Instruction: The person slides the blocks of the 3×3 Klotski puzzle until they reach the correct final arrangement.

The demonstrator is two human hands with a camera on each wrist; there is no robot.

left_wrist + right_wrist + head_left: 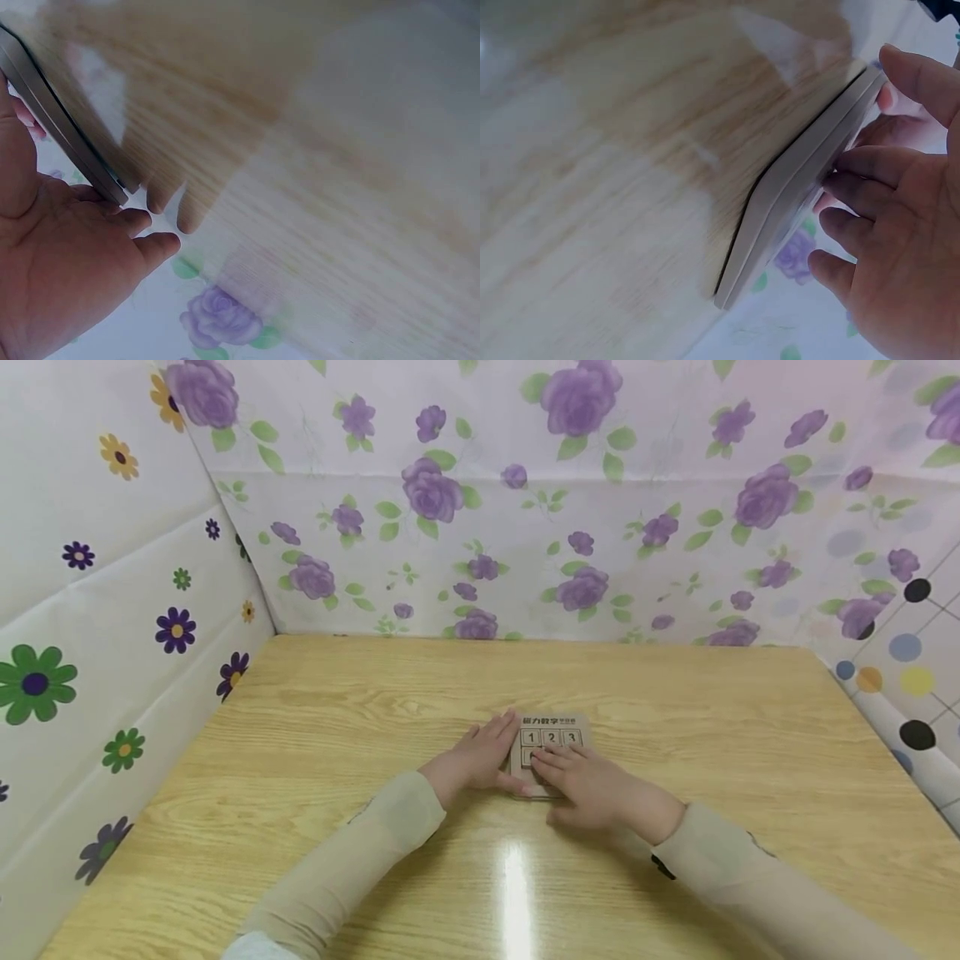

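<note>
A flat grey-brown number sliding puzzle [553,721] lies on the wooden table, with Chinese lettering along its top and tiles 1, 2 and 3 in the upper row. My left hand [483,758] holds it at the left side, fingers along the edge and thumb at the near left corner. Over the lower tiles [527,757] rests my right hand [600,783], its fingers extended and covering most of them. In the left wrist view, the puzzle's side [64,124] touches the left hand [67,262]. The right wrist view has the right fingertips [847,161] against the puzzle's face.
The wood-grain table [337,718] extends around the puzzle and shows a bright reflection near the front. A purple-flowered cloth [645,577] hangs behind it. Other patterned cloths stand at the left [142,602] and right [922,635].
</note>
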